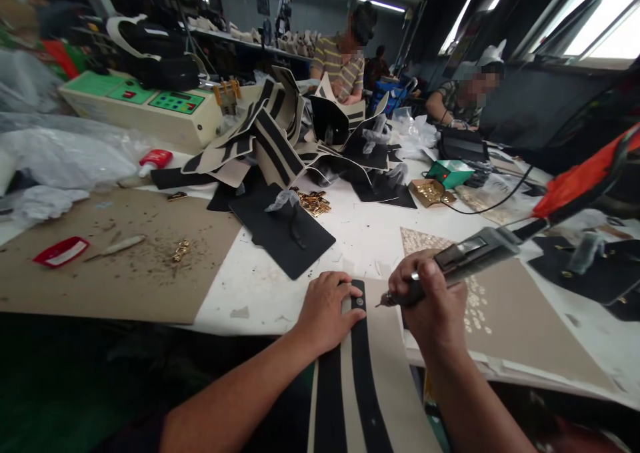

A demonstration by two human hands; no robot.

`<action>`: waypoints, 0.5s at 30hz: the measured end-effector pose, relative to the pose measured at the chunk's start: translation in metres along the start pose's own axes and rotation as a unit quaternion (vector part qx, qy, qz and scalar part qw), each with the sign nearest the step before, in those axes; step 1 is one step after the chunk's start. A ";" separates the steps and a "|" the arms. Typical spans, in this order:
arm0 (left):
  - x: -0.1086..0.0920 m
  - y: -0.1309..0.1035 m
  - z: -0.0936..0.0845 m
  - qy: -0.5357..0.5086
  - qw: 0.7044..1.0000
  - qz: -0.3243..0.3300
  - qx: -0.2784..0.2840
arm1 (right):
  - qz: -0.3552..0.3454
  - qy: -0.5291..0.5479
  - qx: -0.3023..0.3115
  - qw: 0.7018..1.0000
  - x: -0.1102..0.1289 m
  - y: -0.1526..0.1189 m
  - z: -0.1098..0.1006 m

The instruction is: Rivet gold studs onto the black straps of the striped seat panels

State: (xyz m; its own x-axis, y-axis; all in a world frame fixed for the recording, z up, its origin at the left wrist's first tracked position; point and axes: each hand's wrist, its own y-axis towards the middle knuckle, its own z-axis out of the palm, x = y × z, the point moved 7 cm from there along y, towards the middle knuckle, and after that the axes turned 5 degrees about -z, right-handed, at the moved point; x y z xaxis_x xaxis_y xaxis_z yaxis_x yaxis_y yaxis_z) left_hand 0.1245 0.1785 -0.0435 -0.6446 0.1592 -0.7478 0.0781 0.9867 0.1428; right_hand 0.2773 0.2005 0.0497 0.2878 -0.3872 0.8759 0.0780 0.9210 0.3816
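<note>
A beige panel [395,373] with black stripes hangs over the table's front edge towards me. At its far end is a black strap tab [359,298] with a small round metal piece. My left hand [327,309] holds this end down, thumb and forefinger on either side of the tab. Wrapped in my right hand [437,299] is a grey electric screwdriver [475,249], tilted, its thin bit pointing left. The bit's tip stands just right of the tab, apart from the metal piece. Under my left hand, part of the panel is hidden.
Striped panels [275,139] lie heaped mid-table behind a black flap [285,229] and gold hardware [315,203]. Small rings lie on the right board [525,319]. A red tray [61,251] and an awl-like tool [117,246] lie left. Two people work opposite; another is farther back.
</note>
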 end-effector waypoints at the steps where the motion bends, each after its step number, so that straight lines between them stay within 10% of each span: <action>1: 0.000 -0.001 0.000 -0.003 1.000 0.001 -0.003 | -0.006 -0.016 0.014 1.000 -0.007 0.002 0.006; 15: -0.001 -0.001 -0.002 -0.022 1.000 0.001 0.014 | -0.010 -0.099 0.040 0.994 -0.044 -0.002 0.006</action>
State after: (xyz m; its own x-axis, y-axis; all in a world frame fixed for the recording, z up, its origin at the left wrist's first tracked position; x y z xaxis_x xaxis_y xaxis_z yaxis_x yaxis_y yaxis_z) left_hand 0.1232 0.1777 -0.0418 -0.6099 0.1621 -0.7757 0.1014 0.9868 0.1265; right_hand 0.2585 0.2159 0.0126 0.0926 -0.4135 0.9058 0.0024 0.9098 0.4151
